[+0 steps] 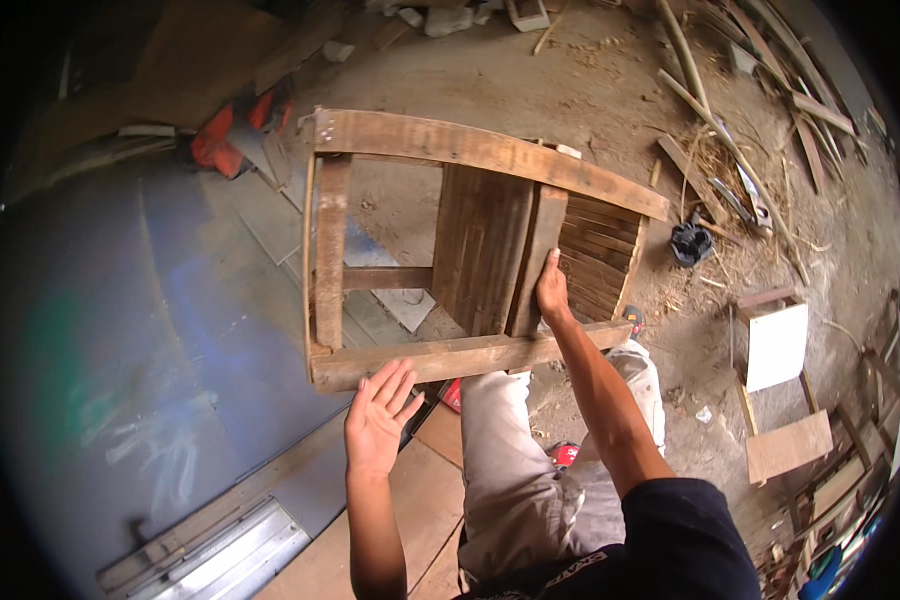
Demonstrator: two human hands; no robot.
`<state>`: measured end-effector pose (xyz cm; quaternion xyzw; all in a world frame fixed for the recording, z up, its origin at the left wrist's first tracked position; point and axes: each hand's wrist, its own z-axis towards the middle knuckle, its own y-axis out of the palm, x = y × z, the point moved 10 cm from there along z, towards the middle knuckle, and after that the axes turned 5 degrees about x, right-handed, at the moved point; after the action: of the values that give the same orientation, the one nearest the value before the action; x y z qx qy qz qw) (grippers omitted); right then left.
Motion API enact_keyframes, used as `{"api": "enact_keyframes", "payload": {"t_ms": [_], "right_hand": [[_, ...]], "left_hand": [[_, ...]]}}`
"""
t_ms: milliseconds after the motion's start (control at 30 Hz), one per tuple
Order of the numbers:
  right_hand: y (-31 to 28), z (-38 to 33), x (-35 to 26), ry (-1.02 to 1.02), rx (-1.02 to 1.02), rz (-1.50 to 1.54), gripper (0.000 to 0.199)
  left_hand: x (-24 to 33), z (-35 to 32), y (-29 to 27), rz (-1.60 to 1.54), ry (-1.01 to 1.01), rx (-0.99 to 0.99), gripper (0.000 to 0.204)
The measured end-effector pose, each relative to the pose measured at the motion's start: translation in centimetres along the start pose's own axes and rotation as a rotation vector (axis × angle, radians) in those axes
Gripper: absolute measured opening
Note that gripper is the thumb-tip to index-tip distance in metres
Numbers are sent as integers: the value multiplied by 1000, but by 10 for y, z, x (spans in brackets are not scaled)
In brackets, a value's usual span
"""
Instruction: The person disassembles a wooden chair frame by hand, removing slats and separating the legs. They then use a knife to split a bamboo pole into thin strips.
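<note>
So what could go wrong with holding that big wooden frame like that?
Only the right hand grips the wooden frame, on a middle plank. The left hand is open just under the bottom rail, so the frame might tip or slip.

The wood looks rough and old, so a splinter in a bare palm seems possible.

If it drops, it could land on the person's legs right below it.
</note>
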<state>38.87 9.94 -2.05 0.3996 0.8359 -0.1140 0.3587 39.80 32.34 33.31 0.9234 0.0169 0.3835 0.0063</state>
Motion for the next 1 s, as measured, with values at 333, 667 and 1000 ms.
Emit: {"api": "enact_keyframes", "payload": {"t_ms": [333, 667, 1000], "right_hand": [[3, -2, -15, -99, 187, -8, 84], [84, 0, -3, 14, 225, -67, 88], [108, -11, -5, 109, 354, -325, 85]], "left_hand": [[45, 122, 74, 604, 87, -164, 46], [115, 246, -16, 2900, 761, -861, 56], [77, 357, -108, 2782, 917, -960, 24]]}}
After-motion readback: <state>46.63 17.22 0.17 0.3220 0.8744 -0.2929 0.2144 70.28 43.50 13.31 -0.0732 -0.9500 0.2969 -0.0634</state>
